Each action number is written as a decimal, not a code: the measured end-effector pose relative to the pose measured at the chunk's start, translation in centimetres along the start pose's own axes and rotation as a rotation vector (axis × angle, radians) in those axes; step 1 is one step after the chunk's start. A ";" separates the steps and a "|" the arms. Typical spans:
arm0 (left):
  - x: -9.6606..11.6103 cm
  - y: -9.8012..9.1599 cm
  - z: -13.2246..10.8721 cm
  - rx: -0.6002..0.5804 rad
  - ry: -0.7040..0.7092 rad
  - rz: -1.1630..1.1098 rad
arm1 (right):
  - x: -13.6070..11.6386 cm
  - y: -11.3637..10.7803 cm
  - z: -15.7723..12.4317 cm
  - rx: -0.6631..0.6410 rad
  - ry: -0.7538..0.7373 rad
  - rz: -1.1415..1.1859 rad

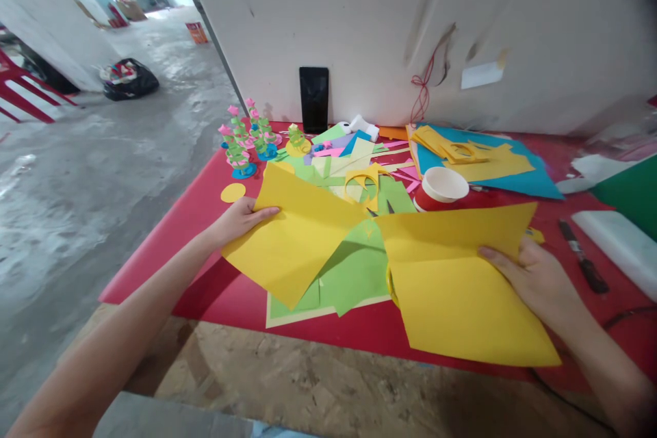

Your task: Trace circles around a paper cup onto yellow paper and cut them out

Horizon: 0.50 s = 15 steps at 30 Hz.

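My left hand [245, 220] pinches the left edge of a yellow paper sheet [295, 233], thumb on top. A larger yellow paper sheet [462, 294] hangs from my right hand [531, 274], gripped at its right side with the thumb across its face. The two sheets come close together at the middle, above green paper [359, 267]. Under the right sheet, scissors show only a yellow handle [392, 285] and dark blade tips. Left of my left hand lies a yellow paper circle [233, 193]. Yellow offcuts with round holes [377, 185] rest behind the sheets.
Small paper flower stands [240, 150] are at the back left of the red tabletop [169, 246]. A phone [314, 99] leans on the wall. Behind the right sheet stands a paper cup [444, 186]. At right are blue paper [538, 181], a cutter-like tool [582, 256] and a white roll [616, 246].
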State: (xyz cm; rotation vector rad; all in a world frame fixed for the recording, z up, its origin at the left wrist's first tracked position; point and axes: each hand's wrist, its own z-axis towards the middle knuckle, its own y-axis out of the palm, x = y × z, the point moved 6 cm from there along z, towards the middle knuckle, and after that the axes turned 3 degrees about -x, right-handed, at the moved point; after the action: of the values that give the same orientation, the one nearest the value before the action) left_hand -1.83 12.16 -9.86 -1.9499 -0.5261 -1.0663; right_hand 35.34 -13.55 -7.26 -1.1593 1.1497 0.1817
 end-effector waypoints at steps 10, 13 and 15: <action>0.1 -0.1 -0.7 -0.015 -0.042 -0.173 | -3.9 -1.8 0.8 0.096 -0.153 -0.064; 1.0 1.1 -1.1 -0.035 0.005 -0.254 | -8.0 0.0 2.3 0.107 -0.282 -0.076; 1.8 1.7 -1.4 -0.043 0.040 -0.285 | -10.5 1.5 4.0 0.115 -0.344 -0.093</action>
State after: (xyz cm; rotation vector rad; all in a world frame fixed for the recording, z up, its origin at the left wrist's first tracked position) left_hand -0.33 9.98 -8.73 -1.9245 -0.7816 -1.2999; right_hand 32.03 -5.32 -0.26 -1.0303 0.7912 0.2310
